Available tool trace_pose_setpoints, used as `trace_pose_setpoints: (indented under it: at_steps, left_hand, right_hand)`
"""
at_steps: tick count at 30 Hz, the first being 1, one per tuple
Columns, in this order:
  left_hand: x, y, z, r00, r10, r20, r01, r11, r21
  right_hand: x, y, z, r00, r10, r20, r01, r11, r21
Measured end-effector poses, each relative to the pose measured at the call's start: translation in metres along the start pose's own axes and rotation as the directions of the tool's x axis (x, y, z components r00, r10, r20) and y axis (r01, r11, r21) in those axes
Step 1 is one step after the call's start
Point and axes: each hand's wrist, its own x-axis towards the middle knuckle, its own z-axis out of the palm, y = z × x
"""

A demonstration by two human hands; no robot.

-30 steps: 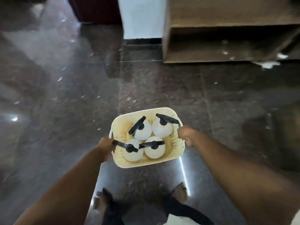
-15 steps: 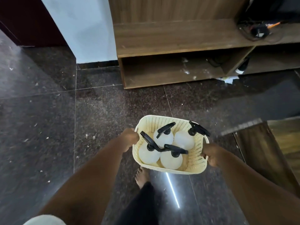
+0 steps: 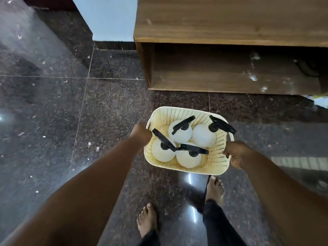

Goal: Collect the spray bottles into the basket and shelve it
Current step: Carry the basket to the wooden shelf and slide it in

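A cream perforated plastic basket (image 3: 218, 157) hangs in the air above the dark floor, in front of me. Inside it stand several white spray bottles (image 3: 202, 136) with black trigger heads, packed close together. My left hand (image 3: 141, 133) grips the basket's left rim. My right hand (image 3: 236, 154) grips the handle on its right side. A low wooden shelf unit (image 3: 230, 20) stands just beyond the basket, its bottom compartment (image 3: 221, 79) open towards me.
The floor is dark polished stone (image 3: 106, 112) with scattered white specks. A pale blue wall corner (image 3: 108, 16) stands left of the shelf unit. White scraps and a dark cable (image 3: 305, 68) lie in the compartment's right part. My bare feet (image 3: 147, 219) are below the basket.
I have walked closer to the shelf unit with the basket held in both hands. The open bottom compartment now looms larger, right beyond the basket. The grip on the basket is unchanged.
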Motion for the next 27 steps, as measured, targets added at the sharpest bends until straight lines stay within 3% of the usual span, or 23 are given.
trace_pose_setpoints:
  at_steps: [7, 12, 17, 23, 27]
  left_hand:
    - [0.098, 0.03, 0.056, 0.978, 0.011, -0.209, -0.04, 0.99, -0.136]
    - [0.172, 0.066, 0.075, 0.948, 0.105, -0.3, -0.205, 0.923, -0.325]
    - [0.235, 0.123, 0.054, 0.907, 0.136, -0.399, -0.281, 0.901, -0.33]
    - [0.299, 0.167, 0.049, 0.889, 0.179, -0.422, -0.313, 0.909, -0.276]
    - [0.317, 0.178, 0.059, 0.88, 0.254, -0.4, -0.402, 0.849, -0.345]
  right_hand:
    - [0.106, -0.067, -0.009, 0.997, -0.057, 0.061, 0.062, 0.995, -0.072]
    - [0.146, -0.141, -0.025, 0.966, -0.217, 0.139, 0.231, 0.968, -0.095]
    - [0.176, -0.228, -0.029, 0.912, -0.38, 0.153, 0.39, 0.92, -0.04]
    - [0.23, -0.288, -0.009, 0.878, -0.474, 0.064, 0.478, 0.869, -0.124]
    - [0.265, -0.298, 0.004, 0.838, -0.535, -0.105, 0.536, 0.844, -0.024]
